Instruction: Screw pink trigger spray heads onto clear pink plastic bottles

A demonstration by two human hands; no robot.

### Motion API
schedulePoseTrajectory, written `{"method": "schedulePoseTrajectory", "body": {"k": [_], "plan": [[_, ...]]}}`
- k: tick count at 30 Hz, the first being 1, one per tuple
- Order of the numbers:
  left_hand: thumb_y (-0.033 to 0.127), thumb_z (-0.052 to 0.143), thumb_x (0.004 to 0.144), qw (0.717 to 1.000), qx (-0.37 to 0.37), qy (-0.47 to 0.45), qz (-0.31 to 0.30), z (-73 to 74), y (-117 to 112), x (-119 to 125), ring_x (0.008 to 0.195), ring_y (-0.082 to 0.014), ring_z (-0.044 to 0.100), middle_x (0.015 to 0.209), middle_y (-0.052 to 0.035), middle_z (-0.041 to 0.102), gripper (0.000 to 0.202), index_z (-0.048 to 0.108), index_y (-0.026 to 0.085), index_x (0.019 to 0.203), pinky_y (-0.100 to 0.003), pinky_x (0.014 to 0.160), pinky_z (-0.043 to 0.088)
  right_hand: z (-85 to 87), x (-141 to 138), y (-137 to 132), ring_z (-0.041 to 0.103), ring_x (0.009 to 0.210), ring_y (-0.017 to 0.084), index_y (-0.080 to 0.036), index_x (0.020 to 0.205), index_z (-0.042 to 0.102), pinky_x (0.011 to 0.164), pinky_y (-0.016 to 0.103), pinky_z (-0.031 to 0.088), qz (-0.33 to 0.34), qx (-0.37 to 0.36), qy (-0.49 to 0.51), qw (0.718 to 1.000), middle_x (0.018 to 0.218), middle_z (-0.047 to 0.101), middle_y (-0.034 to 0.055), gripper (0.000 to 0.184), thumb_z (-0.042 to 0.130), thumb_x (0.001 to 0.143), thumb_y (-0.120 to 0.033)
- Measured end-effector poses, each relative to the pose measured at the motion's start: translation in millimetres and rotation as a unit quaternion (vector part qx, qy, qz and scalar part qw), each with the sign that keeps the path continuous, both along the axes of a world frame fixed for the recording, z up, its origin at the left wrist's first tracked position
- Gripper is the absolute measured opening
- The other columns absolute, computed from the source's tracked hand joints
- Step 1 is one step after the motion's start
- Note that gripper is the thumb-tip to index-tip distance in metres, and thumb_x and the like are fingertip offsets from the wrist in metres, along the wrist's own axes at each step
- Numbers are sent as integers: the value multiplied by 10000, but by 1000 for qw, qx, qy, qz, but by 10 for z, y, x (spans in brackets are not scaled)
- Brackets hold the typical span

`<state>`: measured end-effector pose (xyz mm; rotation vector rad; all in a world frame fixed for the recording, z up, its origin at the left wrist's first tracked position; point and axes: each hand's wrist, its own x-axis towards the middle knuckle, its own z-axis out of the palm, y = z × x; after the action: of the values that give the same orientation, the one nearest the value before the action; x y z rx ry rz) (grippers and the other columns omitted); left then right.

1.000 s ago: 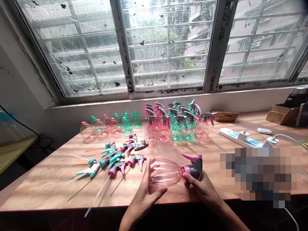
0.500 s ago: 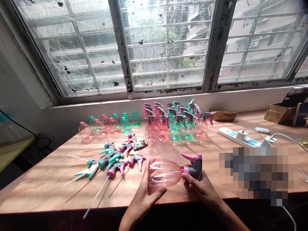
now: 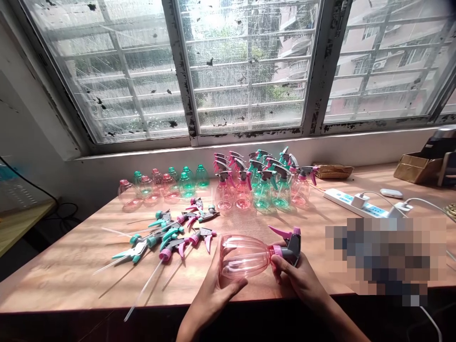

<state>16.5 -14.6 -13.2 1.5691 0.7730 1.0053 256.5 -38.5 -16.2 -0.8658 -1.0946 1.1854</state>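
Note:
A clear pink spray bottle [image 3: 244,256] lies sideways in the air above the table's front edge, between my two hands. My left hand [image 3: 219,289] is closed round its base, thumb along the underside. At the neck, my right hand [image 3: 297,275] grips the pink collar of the grey and pink spray head [image 3: 292,247] with thumb and fingers. The head sits on the bottle's mouth, its pink trigger pointing up and left. To the left lie several loose spray heads [image 3: 171,249] with pink or teal collars and long clear tubes.
Several open pink and green bottles [image 3: 171,187] stand at the back left. Beside them are several bottles with spray heads fitted [image 3: 261,190]. On the right are a white power strip [image 3: 356,203] with chargers, an earbud case [image 3: 391,193], a cardboard box [image 3: 413,168] and a blurred patch.
The view has shifted very slightly. Both hands keep the same hold on the spray bottle, with no clear movement of the bottle or its head.

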Motion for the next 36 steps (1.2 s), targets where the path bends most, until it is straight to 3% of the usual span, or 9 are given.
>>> {"method": "schedulePoseTrajectory", "body": {"k": [3, 6, 10, 15, 21, 26, 31, 36], "plan": [[424, 766, 915, 1000, 25, -14, -2, -24, 14, 15, 1485, -374, 382, 1693, -110, 240, 1018, 52, 425, 1641, -545, 1202, 347, 23, -6, 3, 534, 456, 123, -172, 910, 655, 513, 269, 429, 0, 3, 6, 1000, 593, 633, -34, 381, 804, 853, -518], [424, 723, 950, 999, 31, -27, -10, -5, 1, 24, 1462, -345, 419, 1706, -82, 210, 970, 31, 473, 1628, -538, 1202, 345, 30, -7, 5, 534, 453, 123, -173, 919, 654, 512, 269, 429, -3, 3, 8, 1000, 594, 637, -35, 391, 805, 849, -526], [464, 782, 897, 1000, 7, -17, -10, 86, -45, 23, 1453, -351, 425, 1687, -106, 251, 1056, 37, 418, 1644, -522, 1212, 337, 11, 1, -1, 542, 468, 133, -175, 925, 647, 530, 281, 435, -1, 1, -3, 1000, 599, 635, -34, 385, 803, 855, -520], [461, 768, 911, 1000, -2, -21, -19, 94, -41, 13, 1491, -374, 371, 1697, -100, 241, 935, 184, 384, 1638, -526, 1231, 311, 5, -2, -2, 536, 468, 139, -179, 956, 647, 527, 289, 435, -2, -7, 1, 1000, 604, 634, -36, 398, 817, 841, -519], [374, 784, 910, 999, 24, -28, -12, -49, 30, 12, 1512, -368, 337, 1724, -81, 166, 1031, 53, 457, 1633, -554, 1227, 302, 20, -10, 10, 524, 463, 133, -188, 899, 644, 520, 283, 432, -7, -2, 7, 1000, 600, 637, -34, 382, 815, 841, -525], [390, 824, 870, 1000, 5, -27, -13, -2, 8, 14, 1488, -363, 383, 1719, -84, 181, 1081, 64, 448, 1635, -534, 1217, 334, 10, -3, 18, 537, 465, 137, -183, 932, 634, 521, 288, 445, -3, -2, 4, 1000, 600, 638, -35, 387, 807, 850, -519], [423, 772, 912, 1000, 0, -26, -14, -2, 15, 9, 1487, -373, 385, 1715, -70, 203, 940, 164, 431, 1629, -522, 1203, 366, 22, -19, 12, 538, 459, 140, -171, 970, 654, 506, 290, 441, -7, -1, 1, 1000, 600, 640, -27, 410, 825, 829, -517], [406, 792, 894, 999, 37, -11, 2, -16, 38, 28, 1556, -380, 244, 1730, -90, 172, 1028, 89, 406, 1644, -532, 1225, 325, 49, -39, 4, 528, 445, 140, -161, 930, 689, 486, 285, 435, -24, -4, 6, 1000, 591, 641, -17, 454, 834, 789, -567]]}}
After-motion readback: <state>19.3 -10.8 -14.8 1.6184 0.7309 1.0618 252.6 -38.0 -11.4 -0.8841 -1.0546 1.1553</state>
